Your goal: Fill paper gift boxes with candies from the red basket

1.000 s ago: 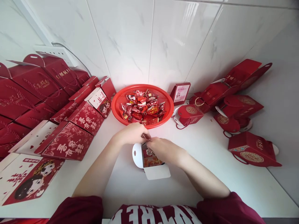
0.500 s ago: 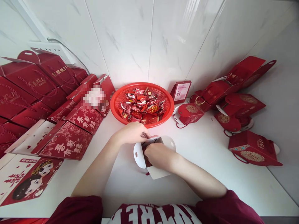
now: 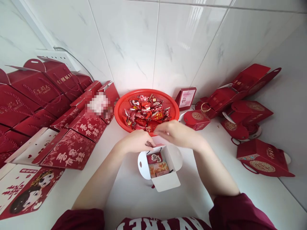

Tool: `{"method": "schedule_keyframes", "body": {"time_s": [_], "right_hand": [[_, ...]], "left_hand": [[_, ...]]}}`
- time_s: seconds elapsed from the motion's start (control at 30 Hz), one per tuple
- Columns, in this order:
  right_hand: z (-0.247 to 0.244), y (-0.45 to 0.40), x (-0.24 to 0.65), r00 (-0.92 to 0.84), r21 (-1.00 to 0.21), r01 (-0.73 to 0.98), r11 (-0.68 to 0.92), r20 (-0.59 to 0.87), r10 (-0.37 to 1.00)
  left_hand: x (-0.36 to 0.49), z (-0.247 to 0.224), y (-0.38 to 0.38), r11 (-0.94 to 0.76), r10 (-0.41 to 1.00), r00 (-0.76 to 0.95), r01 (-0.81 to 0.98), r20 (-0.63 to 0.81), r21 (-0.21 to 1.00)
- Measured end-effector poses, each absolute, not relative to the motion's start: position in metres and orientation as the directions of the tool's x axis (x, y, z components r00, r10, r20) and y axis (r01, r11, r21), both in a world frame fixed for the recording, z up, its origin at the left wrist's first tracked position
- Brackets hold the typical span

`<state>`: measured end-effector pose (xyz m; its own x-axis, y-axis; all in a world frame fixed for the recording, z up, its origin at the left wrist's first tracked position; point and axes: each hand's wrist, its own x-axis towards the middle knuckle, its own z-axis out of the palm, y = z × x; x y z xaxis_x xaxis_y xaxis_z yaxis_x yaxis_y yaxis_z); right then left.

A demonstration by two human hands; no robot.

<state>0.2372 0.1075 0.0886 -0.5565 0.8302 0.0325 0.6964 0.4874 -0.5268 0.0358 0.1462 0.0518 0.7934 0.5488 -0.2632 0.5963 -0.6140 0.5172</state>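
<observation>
An open gift box [image 3: 178,184], white inside with its flaps folded out, stands in front of me. Inside it lie a red packet [image 3: 154,157] and an orange floral packet [image 3: 159,169]. My left hand [image 3: 139,140] is closed at the box's back left edge; something small and dark shows at its fingertips, too unclear to name. My right hand [image 3: 177,134] hovers over the front right rim of a red plastic basket [image 3: 117,111], its fingers stretched out, slightly blurred, with nothing visible in them. Several wrapped candies [image 3: 146,111] fill the basket.
Stacked red gift boxes [image 3: 35,86] and printed gift bags [image 3: 69,151] crowd the left side. More red boxes [image 3: 263,156] stand at the right. A small framed card [image 3: 185,98] leans near the tiled wall [image 3: 134,41], behind the white table [image 3: 129,198].
My right hand has come out of the gift box and moved up to the basket's rim, uncovering the packets inside. The left hand stays at the box's back edge. The view has shifted slightly.
</observation>
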Motion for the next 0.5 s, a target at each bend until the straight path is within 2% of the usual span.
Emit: {"method": "schedule_keyframes", "body": {"time_s": [0.07, 0.13, 0.3, 0.4, 0.5], "right_hand": [[0.084, 0.136, 0.238, -0.467, -0.437, 0.783, 0.442, 0.056, 0.883], [0.070, 0.165, 0.234, -0.503, -0.343, 0.824, 0.450, -0.079, 0.861], [0.036, 0.211, 0.214, -0.548, -0.276, 0.835, 0.477, -0.327, 0.770], [0.029, 0.224, 0.204, -0.549, -0.246, 0.836, 0.491, -0.362, 0.754], [0.028, 0.236, 0.199, -0.557, -0.232, 0.830, 0.507, -0.321, 0.766]], "left_hand": [[0.036, 0.051, 0.146, -0.587, 0.547, 0.793, 0.591, -0.268, 0.553], [0.035, 0.050, 0.147, -0.569, 0.552, 0.787, 0.597, -0.275, 0.566], [0.033, 0.048, 0.149, -0.562, 0.543, 0.790, 0.594, -0.286, 0.575], [0.032, 0.047, 0.150, -0.561, 0.544, 0.788, 0.596, -0.286, 0.575], [0.033, 0.047, 0.149, -0.556, 0.544, 0.787, 0.597, -0.290, 0.579]]}}
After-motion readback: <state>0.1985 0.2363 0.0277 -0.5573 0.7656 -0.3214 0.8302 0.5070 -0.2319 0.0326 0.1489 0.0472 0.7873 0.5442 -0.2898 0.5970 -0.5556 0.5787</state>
